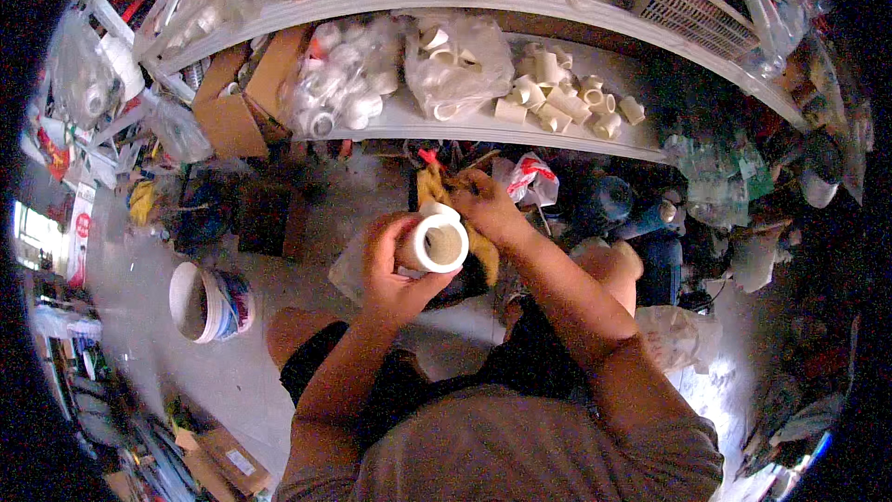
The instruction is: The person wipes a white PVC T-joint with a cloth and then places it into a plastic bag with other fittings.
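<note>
My left hand (394, 268) is wrapped around a white plastic pipe fitting (454, 229). Its round open mouth faces up toward me, and a side branch shows at its far edge, so it looks like a tee. Just beyond and to the right, my right hand (484, 208) has its fingers curled at a yellow-brown cloth (482, 256). Part of that cloth shows left of the fingers, and more hangs below the hand, behind the fitting. The fingertips of my right hand are dark and hard to make out.
Ahead, a white metal shelf (418, 130) bears loose cream pipe fittings (570, 103), a clear bag of fittings (456, 77) and another of white ones (352, 77). An open cardboard box (233, 122) stands at its left. A plastic bucket (237, 307) lies on the floor at left.
</note>
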`<action>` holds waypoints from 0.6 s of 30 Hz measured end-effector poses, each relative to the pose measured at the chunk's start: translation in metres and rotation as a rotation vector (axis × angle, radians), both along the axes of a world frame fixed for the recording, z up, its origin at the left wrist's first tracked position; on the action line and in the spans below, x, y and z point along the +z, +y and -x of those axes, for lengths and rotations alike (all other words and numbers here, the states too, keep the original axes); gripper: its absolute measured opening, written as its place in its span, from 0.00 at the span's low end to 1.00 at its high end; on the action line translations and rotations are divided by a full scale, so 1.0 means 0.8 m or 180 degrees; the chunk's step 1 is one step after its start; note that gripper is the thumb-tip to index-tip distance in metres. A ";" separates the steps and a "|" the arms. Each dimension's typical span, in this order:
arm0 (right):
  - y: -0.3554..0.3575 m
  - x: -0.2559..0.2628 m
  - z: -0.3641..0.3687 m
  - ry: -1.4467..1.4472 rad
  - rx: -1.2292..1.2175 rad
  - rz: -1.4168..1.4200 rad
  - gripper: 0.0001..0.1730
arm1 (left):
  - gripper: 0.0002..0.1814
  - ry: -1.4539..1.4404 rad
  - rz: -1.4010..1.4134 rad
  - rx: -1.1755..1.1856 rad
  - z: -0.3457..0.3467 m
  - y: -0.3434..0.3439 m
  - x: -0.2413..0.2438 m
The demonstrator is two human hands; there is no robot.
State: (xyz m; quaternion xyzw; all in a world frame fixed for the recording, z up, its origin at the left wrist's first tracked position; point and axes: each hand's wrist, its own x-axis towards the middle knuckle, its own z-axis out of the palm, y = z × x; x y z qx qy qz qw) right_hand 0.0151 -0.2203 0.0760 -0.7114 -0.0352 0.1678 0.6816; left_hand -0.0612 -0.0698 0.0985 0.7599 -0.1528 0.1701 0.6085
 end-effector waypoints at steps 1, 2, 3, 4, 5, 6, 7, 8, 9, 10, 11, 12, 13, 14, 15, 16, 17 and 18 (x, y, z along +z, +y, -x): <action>-0.006 0.000 0.001 -0.0223 0.0095 -0.0056 0.25 | 0.33 0.0263 0.0715 -0.0195 0.002 -0.008 0.002; -0.013 -0.003 0.004 -0.0447 0.0182 -0.0108 0.29 | 0.35 0.0531 0.1310 -0.0422 0.001 -0.007 -0.003; -0.021 -0.004 0.009 -0.0671 0.0260 -0.0156 0.33 | 0.35 0.0713 0.1330 -0.0583 -0.004 0.002 0.002; -0.026 0.003 0.019 -0.0671 0.0567 -0.0479 0.40 | 0.36 0.1010 0.1713 -0.0256 -0.006 -0.002 0.008; -0.028 0.012 0.026 -0.0672 0.0827 -0.0766 0.47 | 0.37 0.1132 0.1792 -0.0169 -0.009 -0.003 0.008; -0.033 0.010 0.021 -0.1590 0.1046 0.0216 0.51 | 0.38 0.1249 0.1865 -0.0075 -0.012 -0.005 0.006; -0.033 0.010 0.032 -0.1367 0.1079 -0.0013 0.52 | 0.40 0.1135 0.1625 -0.0151 -0.019 -0.005 0.002; -0.032 0.023 0.036 -0.1169 0.1102 -0.0356 0.50 | 0.41 0.1155 0.1705 -0.0357 -0.024 -0.012 0.008; -0.036 0.034 0.038 -0.0972 0.1122 -0.0706 0.49 | 0.41 0.1253 0.1732 -0.0587 -0.028 -0.019 0.011; -0.042 0.036 0.039 -0.0593 0.0955 -0.0862 0.46 | 0.41 0.1270 0.1762 -0.0663 -0.033 -0.025 0.004; -0.049 0.037 0.039 -0.0214 0.0789 -0.1026 0.43 | 0.41 0.1289 0.1793 -0.0731 -0.039 -0.034 0.000; -0.058 0.039 0.038 0.0167 0.0625 -0.1195 0.41 | 0.40 0.1446 0.1967 -0.0957 -0.045 -0.047 -0.001; -0.067 0.048 0.040 0.0155 0.0394 -0.1196 0.35 | 0.40 0.1620 0.2117 -0.1183 -0.050 -0.068 0.010; -0.080 0.061 0.038 0.0296 0.0325 -0.1308 0.34 | 0.40 0.1760 0.2256 -0.1369 -0.055 -0.081 0.020; -0.092 0.070 0.034 0.0441 0.0261 -0.1418 0.32 | 0.46 0.2094 0.2411 -0.1758 -0.063 -0.088 0.004; -0.095 0.058 0.027 0.0483 -0.0163 -0.1944 0.31 | 0.50 0.1971 0.2127 -0.1873 -0.067 -0.107 0.009; -0.111 0.056 0.019 0.0471 -0.0083 -0.2296 0.29 | 0.50 0.1984 0.1601 -0.1852 -0.073 -0.116 -0.006; -0.124 0.055 0.010 0.0635 -0.0272 -0.2319 0.29 | 0.51 0.1976 0.1067 -0.1833 -0.078 -0.125 -0.021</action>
